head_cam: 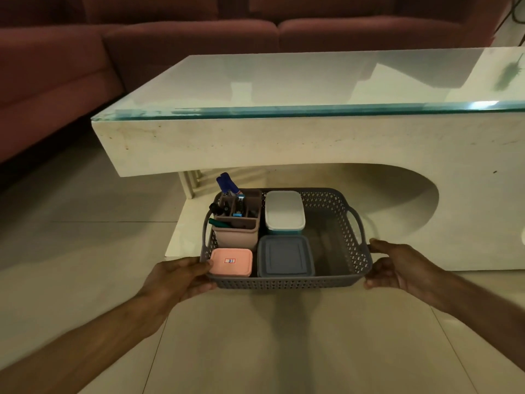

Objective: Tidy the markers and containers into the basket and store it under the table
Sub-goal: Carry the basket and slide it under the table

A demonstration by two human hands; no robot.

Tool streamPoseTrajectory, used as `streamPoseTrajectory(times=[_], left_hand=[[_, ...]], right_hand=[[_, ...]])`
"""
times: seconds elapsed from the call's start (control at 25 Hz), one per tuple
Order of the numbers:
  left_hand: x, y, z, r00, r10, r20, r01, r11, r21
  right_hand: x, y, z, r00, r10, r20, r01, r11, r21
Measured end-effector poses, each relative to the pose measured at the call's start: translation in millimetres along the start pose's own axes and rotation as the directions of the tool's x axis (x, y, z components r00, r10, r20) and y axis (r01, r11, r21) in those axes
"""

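1. Gripping the near left corner, the left hand (181,275) curls its fingers around the grey basket (338,253), thumb over the rim beside the pink-lidded box (231,262).
2. Inside, at 10 o'clock, a pink organiser (237,223) holds markers (226,182) upright in its slots; at 12 sits a white-lidded container (284,211); at 6 a grey-lidded container (285,255). From 1 to 5 o'clock the basket floor is bare.
3. At 3 o'clock, the right hand (397,265) clasps the near right corner, just below the loop handle (358,223).
4. Loaded on its left, the light, slightly flexible plastic basket would likely tip that way; holding both ends seems wise.
5. It hangs low before the arched opening under the glass-topped table (312,143).
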State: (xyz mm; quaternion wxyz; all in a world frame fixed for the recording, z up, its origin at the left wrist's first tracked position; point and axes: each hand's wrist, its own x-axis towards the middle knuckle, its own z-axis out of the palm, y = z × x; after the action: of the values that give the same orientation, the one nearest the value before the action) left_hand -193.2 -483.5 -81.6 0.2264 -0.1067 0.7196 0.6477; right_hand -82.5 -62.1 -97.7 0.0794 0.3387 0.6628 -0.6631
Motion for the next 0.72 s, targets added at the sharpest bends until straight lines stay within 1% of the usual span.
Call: streamPoseTrajectory(times=[0.08, 0.2, 0.32, 0.44, 0.6, 0.72], left_hand=[[3, 5, 8, 1.0, 0.013, -0.017, -0.014, 0.999, -0.051], [12, 7, 22, 0.998, 0.028, -0.055, -0.034, 0.992, -0.122], [28, 7, 41, 0.987, 0.056, -0.149, -0.08, 0.984, -0.159], [44, 11, 48, 0.974, 0.07, -0.216, -0.109, 0.979, -0.173], [61, 11, 51, 0.959, 0.107, -0.261, -0.149, 0.978, -0.147], [65, 8, 50, 0.955, 0.13, -0.267, -0.167, 0.979, -0.118]], right_hand=[[7, -10, 9, 0.998, -0.018, -0.055, 0.024, 0.994, 0.103], [19, -20, 16, 0.99, -0.085, -0.108, 0.108, 0.97, 0.219], [30, -22, 20, 0.97, -0.169, -0.175, 0.204, 0.958, 0.203], [36, -22, 28, 0.96, -0.202, -0.192, 0.244, 0.942, 0.231], [42, -21, 34, 0.948, -0.213, -0.236, 0.27, 0.93, 0.247], [40, -21, 37, 0.945, -0.224, -0.24, 0.284, 0.924, 0.255]])
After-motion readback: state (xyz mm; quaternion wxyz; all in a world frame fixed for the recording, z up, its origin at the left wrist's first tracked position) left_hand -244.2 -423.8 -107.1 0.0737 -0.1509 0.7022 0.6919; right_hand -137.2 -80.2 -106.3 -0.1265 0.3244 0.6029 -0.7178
